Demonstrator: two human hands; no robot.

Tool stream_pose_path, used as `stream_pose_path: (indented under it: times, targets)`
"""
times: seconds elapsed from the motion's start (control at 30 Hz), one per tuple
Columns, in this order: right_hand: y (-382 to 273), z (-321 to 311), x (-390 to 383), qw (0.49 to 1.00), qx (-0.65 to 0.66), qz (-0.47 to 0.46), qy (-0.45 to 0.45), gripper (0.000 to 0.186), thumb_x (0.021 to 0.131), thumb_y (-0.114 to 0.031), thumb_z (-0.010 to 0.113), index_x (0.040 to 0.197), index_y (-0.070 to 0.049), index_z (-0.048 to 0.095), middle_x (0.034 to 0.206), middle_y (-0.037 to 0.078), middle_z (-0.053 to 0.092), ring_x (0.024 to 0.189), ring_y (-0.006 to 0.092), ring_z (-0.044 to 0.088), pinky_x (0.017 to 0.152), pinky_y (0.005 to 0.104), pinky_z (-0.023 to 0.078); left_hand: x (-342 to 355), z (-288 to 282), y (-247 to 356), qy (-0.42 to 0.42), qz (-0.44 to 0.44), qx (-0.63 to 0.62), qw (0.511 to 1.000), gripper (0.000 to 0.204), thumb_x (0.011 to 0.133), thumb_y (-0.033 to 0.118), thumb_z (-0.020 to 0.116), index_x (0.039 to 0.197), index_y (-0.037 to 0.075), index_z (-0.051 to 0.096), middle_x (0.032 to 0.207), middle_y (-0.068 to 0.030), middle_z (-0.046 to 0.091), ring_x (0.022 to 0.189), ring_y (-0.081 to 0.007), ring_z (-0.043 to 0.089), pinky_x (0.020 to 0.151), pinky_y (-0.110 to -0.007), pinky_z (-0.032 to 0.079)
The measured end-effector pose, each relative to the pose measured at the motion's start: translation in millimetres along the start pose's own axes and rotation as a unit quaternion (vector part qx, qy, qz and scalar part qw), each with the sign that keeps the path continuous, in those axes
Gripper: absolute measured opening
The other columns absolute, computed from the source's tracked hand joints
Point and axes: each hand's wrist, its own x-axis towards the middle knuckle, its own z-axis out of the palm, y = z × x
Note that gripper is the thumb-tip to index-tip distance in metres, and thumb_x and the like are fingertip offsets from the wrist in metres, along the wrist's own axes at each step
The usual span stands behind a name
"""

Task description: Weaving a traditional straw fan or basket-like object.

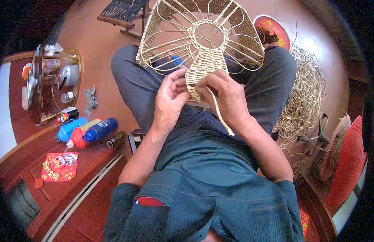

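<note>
A woven straw basket [148, 44] with a wire frame stands between my knees. Wires fan out from a cord-wrapped ring [191, 34] on its near side. Below the ring, a tightly woven band [206, 62] reaches toward my body. My left hand [170, 99] grips the band's lower left edge between thumb and fingers. On the lower right, my right hand [227, 97] has its fingers closed at the weave, where a straw cord [220, 115] comes out. The cord's loose end hangs down past the right hand; the right fingertips are partly hidden.
A heap of loose straw cord [302, 97] lies on the floor to the right, near a red round tray [271, 30]. At left are a blue thermos [100, 130], other bottles and a glass-topped stand [60, 80]. A red stool seat [348, 161] is at far right.
</note>
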Motion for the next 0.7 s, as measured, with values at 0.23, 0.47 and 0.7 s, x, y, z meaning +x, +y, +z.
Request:
stream_pose_path:
  times: [0.23, 0.47, 0.7]
  targets:
    - [1.2, 3.7, 0.4, 1.000, 0.012, -0.002, 0.005, 0.014, 0.089, -0.015, 0.077, 0.099, -0.008, 0.071, 0.095, 0.013, 0.067, 0.090, 0.0356, 0.070, 0.079, 0.0447, 0.056, 5.6, -6.6, -16.8, 0.011, 0.010, 0.011, 1.000, 0.047, 0.101, -0.006, 0.061, 0.146, 0.000, 0.051, 0.120, -0.0069, 0.069, 0.105, -0.0102, 0.066, 0.093, -0.025, 0.055]
    - [-1.5, 2.9, -4.5, 0.997, 0.054, 0.052, -0.003, 0.022, 0.087, -0.010, 0.078, 0.107, -0.006, 0.070, 0.094, 0.012, 0.065, 0.086, 0.0291, 0.068, 0.078, 0.0407, 0.055, 3.2, -45.9, 35.8, -0.008, -0.091, -0.140, 0.986, 0.039, 0.108, 0.011, 0.060, 0.145, 0.004, 0.053, 0.093, 0.0027, 0.054, 0.060, -0.0014, 0.039, 0.056, -0.017, 0.035]
    - [10.6, 7.1, -18.4, 0.985, 0.030, -0.028, 0.168, 0.031, 0.082, -0.004, 0.080, 0.110, -0.006, 0.068, 0.103, 0.012, 0.064, 0.099, 0.0289, 0.064, 0.085, 0.0387, 0.054, -11.1, -48.8, 74.6, -0.016, -0.085, -0.017, 0.996, 0.044, 0.107, 0.017, 0.064, 0.147, 0.001, 0.052, 0.081, 0.0024, 0.054, 0.058, -0.0013, 0.037, 0.053, -0.016, 0.031]
